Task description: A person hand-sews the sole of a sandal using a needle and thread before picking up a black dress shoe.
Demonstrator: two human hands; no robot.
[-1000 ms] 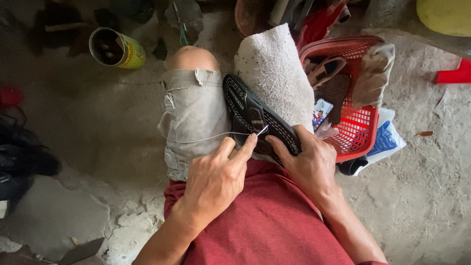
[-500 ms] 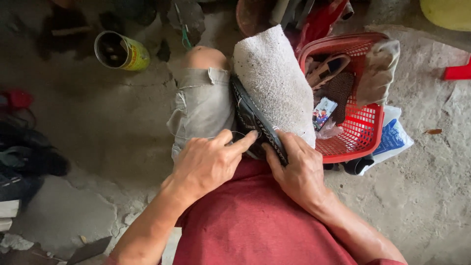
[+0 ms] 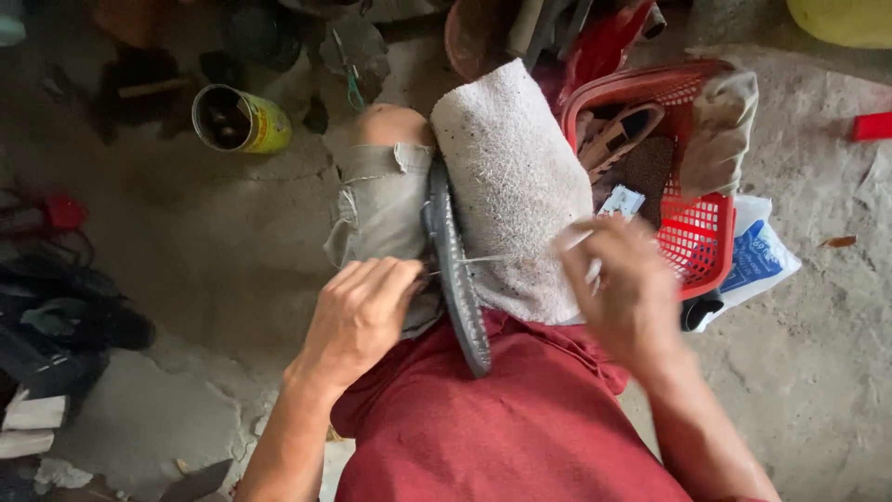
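So I'm stitching the sole [image 3: 455,279]: left grip [image 3: 358,316] pinching its edge, right grip [image 3: 623,288] closed, pulling thread [image 3: 492,258] taut, stitching only partway along

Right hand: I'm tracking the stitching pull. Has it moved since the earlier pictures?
Yes. The right hand has left the sole and swung out toward the red basket, drawing a thread taut across the towel. It is blurred.
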